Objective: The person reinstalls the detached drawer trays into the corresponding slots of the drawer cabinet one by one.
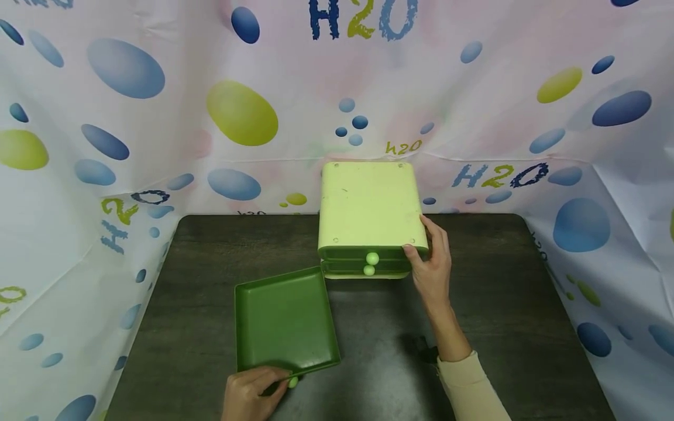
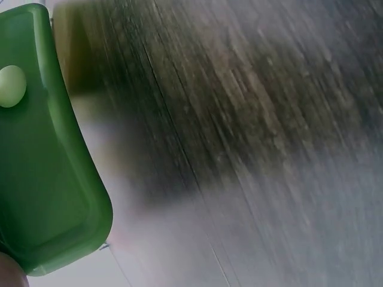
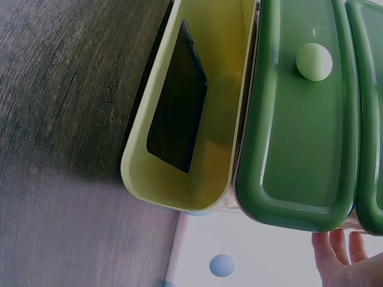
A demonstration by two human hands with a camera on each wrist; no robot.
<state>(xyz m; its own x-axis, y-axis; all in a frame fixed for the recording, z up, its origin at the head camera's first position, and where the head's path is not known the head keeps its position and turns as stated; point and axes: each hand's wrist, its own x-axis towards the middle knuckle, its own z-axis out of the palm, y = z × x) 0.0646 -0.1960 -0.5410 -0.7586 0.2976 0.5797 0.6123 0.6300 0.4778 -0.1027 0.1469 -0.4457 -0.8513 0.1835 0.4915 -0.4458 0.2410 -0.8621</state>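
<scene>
A pale green drawer unit (image 1: 372,202) stands at the table's back, with two dark green drawer fronts bearing round knobs (image 1: 372,258). Its lowest slot (image 3: 230,119) gapes in the right wrist view, a dark flat patch (image 3: 178,110) inside. My right hand (image 1: 434,266) grips the unit's front right corner, thumb at the front edge and fingers along the side. Out in front and to the left lies a removed green drawer (image 1: 286,318), its inside bare. My left hand (image 1: 256,392) pinches its front rim beside the knob (image 1: 293,382); in the left wrist view that hand is mostly hidden.
The dark wood-grain table (image 1: 500,304) extends around the unit. A white curtain (image 1: 295,58) with blue and green dots hangs behind and along both sides, meeting the table's back edge close to the unit.
</scene>
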